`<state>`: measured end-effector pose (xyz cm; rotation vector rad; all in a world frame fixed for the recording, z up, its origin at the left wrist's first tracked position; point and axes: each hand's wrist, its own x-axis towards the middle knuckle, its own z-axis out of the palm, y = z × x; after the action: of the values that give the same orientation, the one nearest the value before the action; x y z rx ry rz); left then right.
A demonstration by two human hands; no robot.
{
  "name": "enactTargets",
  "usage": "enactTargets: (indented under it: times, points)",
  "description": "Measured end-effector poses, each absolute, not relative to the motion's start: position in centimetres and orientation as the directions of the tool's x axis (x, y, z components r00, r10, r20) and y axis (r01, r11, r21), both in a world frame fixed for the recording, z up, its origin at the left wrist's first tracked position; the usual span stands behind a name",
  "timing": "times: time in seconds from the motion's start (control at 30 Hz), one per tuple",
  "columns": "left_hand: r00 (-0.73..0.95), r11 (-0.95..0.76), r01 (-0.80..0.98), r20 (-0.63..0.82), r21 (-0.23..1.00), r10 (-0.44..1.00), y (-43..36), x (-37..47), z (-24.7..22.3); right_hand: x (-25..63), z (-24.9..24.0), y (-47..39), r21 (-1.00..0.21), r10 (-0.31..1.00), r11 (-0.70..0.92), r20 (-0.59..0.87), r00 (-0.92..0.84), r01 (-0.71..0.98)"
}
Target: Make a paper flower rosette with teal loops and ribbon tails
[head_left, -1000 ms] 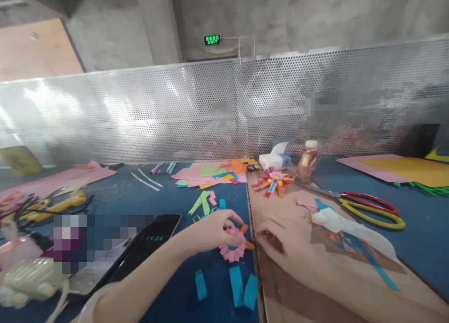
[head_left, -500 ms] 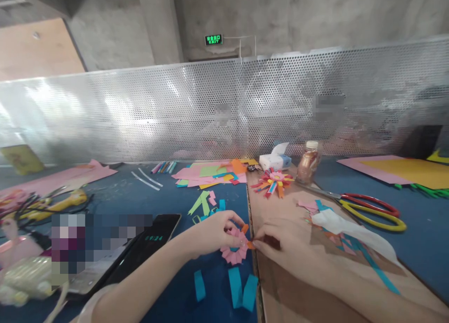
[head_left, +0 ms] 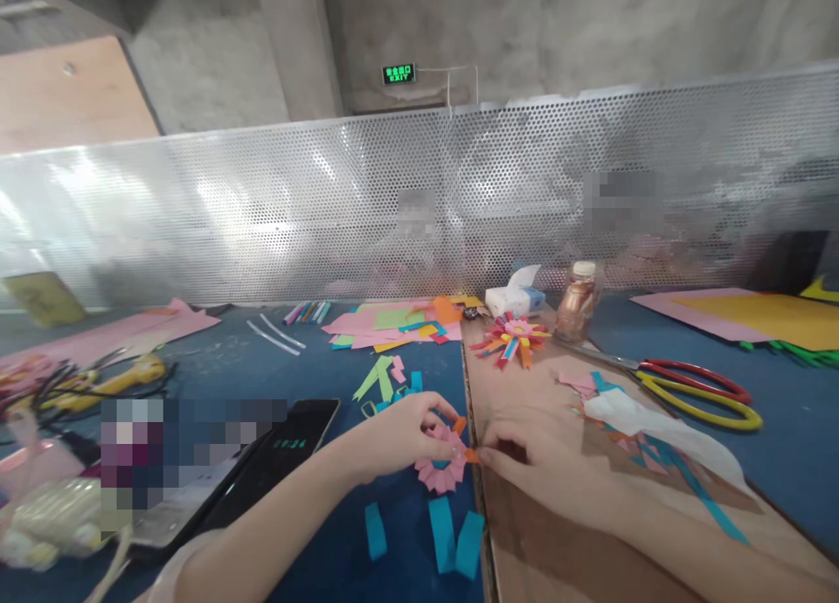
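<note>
My left hand [head_left: 423,428] is closed on a ring-shaped pink paper flower [head_left: 440,476], its thumb lying across the folded petals. Two small orange paper strips stick out from the flower's right side. At the lower orange strip [head_left: 471,456], my right hand [head_left: 534,454] pinches the outer end between thumb and fingertips. Blue paper strips [head_left: 441,533] lie folded on the blue table just below the flower. Behind my left hand are green paper strips [head_left: 376,377] and more blue pieces, partly covered by the hand.
A finished-looking multicoloured paper flower [head_left: 515,339] sits on the cardboard [head_left: 544,551]. Scissors [head_left: 695,389] with red and yellow handles, a jar [head_left: 578,301], a tissue pack [head_left: 515,301] and paper scraps are at right. A phone [head_left: 268,463] and a yellow glue gun [head_left: 141,371] lie left.
Both hands stay almost where they were, still on the pink flower and its orange strip. The whole view has shifted very slightly.
</note>
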<state>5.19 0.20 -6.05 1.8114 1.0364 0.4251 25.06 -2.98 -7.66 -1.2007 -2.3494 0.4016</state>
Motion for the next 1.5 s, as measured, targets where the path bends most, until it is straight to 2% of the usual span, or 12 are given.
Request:
enactTargets:
  times: [0.27,0.67,0.83,1.1,1.27,1.5]
  points:
    - [0.592,-0.151,0.440,-0.159,0.885,0.790,0.15,5.26,-6.12,25.24,-7.52,-3.17,-0.513,0.824,0.556,0.238,-0.514,0.654]
    - [0.575,-0.194,0.477,-0.137,0.857,0.806,-0.10,5.48,-6.04,25.32,-7.73,-3.12,-0.506,0.834,0.543,0.229,-0.502,0.671]
    - [0.554,-0.237,0.526,-0.117,0.817,0.824,-0.31,5.54,-5.97,25.31,-7.73,-3.10,-0.477,0.824,0.564,0.267,-0.500,0.675]
    - [0.555,-0.203,0.493,-0.127,0.846,0.822,-0.17,5.67,-6.46,25.21,-7.77,-3.01,-0.441,0.831,0.556,0.307,-0.464,0.705]
    - [0.556,-0.161,0.464,-0.145,0.871,0.818,-0.11,5.68,-6.50,25.27,-8.01,-2.80,-0.495,0.873,0.487,0.293,-0.390,0.719]
    - [0.534,-0.210,0.507,-0.114,0.836,0.837,-0.37,5.78,-6.29,25.34,-7.99,-2.92,-0.487,0.848,0.530,0.306,-0.433,0.694]
